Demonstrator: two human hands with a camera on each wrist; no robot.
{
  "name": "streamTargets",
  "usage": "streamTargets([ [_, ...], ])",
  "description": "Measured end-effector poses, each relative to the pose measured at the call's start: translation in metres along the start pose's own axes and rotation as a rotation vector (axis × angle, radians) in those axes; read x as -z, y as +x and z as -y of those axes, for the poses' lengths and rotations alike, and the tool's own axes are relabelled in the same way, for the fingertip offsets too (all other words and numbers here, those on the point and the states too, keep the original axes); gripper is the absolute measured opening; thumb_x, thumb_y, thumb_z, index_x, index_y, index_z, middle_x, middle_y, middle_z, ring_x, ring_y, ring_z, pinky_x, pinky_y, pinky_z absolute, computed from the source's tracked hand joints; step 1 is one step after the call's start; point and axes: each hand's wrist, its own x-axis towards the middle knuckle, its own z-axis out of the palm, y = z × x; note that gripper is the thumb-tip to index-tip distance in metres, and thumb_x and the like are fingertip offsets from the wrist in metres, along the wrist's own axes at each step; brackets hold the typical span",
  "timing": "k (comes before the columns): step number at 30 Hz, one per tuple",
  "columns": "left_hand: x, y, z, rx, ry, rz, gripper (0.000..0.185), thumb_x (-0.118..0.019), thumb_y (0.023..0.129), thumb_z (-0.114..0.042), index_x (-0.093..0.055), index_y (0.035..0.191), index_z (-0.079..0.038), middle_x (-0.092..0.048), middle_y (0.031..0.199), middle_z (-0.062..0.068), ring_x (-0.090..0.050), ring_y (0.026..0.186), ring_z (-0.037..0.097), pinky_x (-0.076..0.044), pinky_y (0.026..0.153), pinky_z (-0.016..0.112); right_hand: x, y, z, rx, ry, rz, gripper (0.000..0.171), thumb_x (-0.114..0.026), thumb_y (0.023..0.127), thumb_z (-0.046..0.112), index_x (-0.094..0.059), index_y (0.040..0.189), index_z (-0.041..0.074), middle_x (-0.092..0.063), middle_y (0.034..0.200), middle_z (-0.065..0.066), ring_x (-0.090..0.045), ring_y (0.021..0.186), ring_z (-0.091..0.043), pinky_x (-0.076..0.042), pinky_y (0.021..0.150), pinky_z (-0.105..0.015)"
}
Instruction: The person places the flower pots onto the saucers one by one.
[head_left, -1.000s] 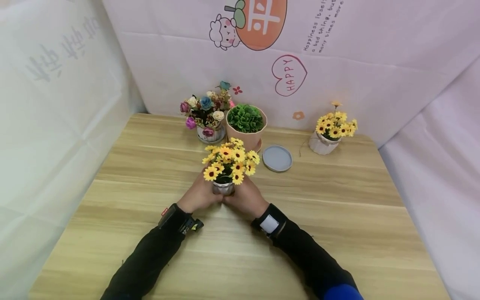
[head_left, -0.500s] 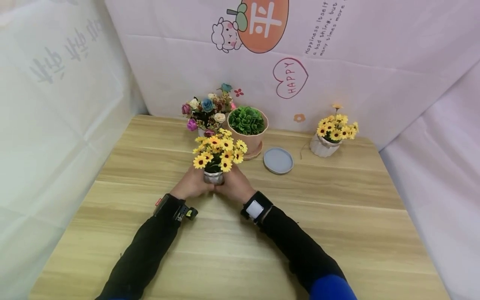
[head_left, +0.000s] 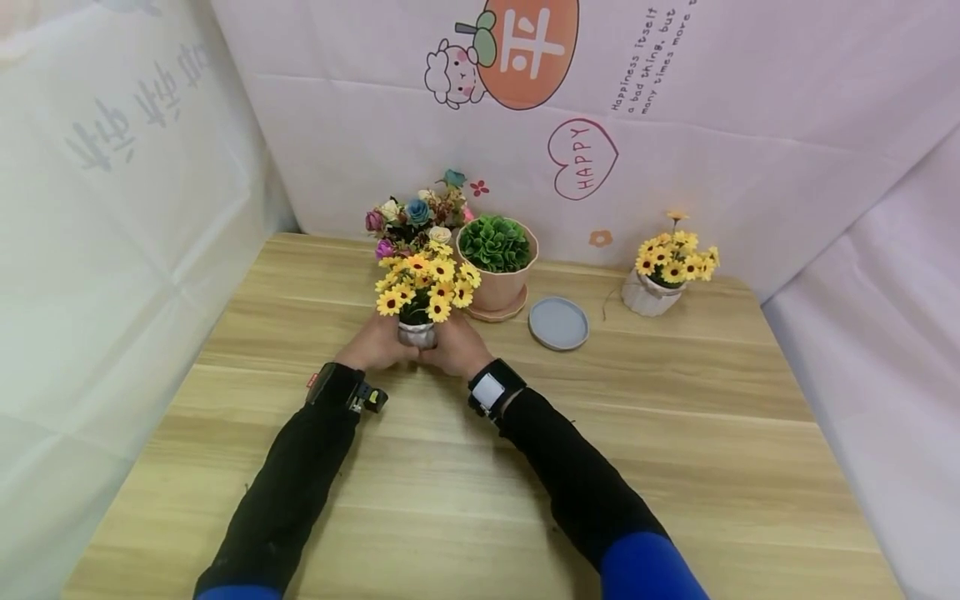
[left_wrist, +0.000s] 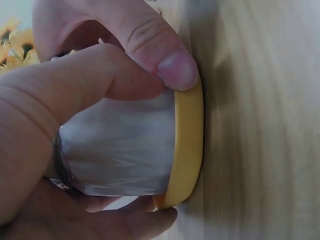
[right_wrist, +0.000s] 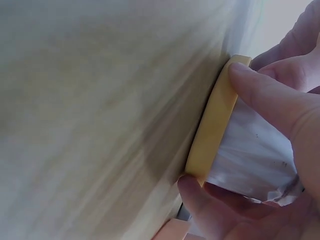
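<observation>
A small whitish pot (head_left: 417, 335) of yellow daisy-like flowers (head_left: 423, 283) stands upright between my two hands, left of the table's middle. Under its base is a yellow saucer (left_wrist: 187, 145), seen in both wrist views. My left hand (head_left: 375, 343) grips the pot and saucer from the left, and my right hand (head_left: 456, 343) grips them from the right. In the right wrist view, the right thumb and a fingertip press the saucer's (right_wrist: 215, 125) rim. The saucer is very close to the wooden table; whether it touches, I cannot tell.
Just behind are a pot of mixed roses (head_left: 408, 218), partly hidden, and a pink pot (head_left: 498, 287) of green leaves on its pink saucer (head_left: 498, 314). A grey-blue saucer (head_left: 558, 323) lies to the right. Another yellow-flower pot (head_left: 651, 296) stands at the back right. White cloth walls (head_left: 712, 183) border the table.
Both hands have carried the flower pot with its yellow saucer leftward and farther back, nearer the rose pot. The view has shifted slightly; the other pots have stayed in place.
</observation>
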Motion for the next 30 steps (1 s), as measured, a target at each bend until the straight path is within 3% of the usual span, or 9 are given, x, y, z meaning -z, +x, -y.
streamTargets([
  [10, 0.015, 0.016, 0.010, 0.031, 0.029, 0.022, 0.095, -0.080, 0.085, -0.004, -0.025, 0.164, 0.004, -0.041, 0.160, 0.031, -0.039, 0.150, 0.047, -0.028, 0.130, 0.057, -0.002, 0.023, -0.003, -0.046, -0.044, 0.026, 0.058, -0.093, 0.081, 0.018, -0.067, 0.132, 0.003, -0.065, 0.135, -0.015, -0.064, 0.125, -0.028, -0.051, 0.114, -0.038],
  [16, 0.024, 0.024, 0.014, 0.039, 0.036, 0.015, 0.098, -0.079, 0.085, -0.004, -0.023, 0.165, 0.002, -0.036, 0.164, 0.030, -0.033, 0.154, 0.046, -0.024, 0.132, 0.056, -0.001, 0.034, -0.001, -0.053, -0.042, 0.030, 0.059, -0.091, 0.083, 0.017, -0.067, 0.135, 0.003, -0.068, 0.135, -0.014, -0.065, 0.127, -0.028, -0.052, 0.113, -0.038],
  [24, 0.031, 0.031, 0.018, 0.043, 0.014, -0.006, 0.100, -0.080, 0.082, -0.001, -0.024, 0.164, 0.003, -0.038, 0.163, 0.030, -0.035, 0.154, 0.046, -0.025, 0.132, 0.056, 0.000, 0.047, -0.001, -0.091, -0.051, 0.034, 0.085, -0.093, 0.080, 0.018, -0.049, 0.151, 0.009, -0.060, 0.145, -0.013, -0.058, 0.137, -0.029, -0.042, 0.125, -0.037],
  [30, 0.026, 0.027, 0.020, -0.014, 0.021, -0.093, 0.106, -0.084, 0.078, 0.001, -0.024, 0.166, -0.001, -0.031, 0.168, 0.027, -0.029, 0.157, 0.044, -0.019, 0.134, 0.055, 0.001, 0.045, -0.007, -0.031, 0.002, 0.028, 0.088, -0.092, 0.081, 0.014, -0.045, 0.155, 0.008, -0.055, 0.152, -0.013, -0.051, 0.145, -0.028, -0.036, 0.128, -0.037],
])
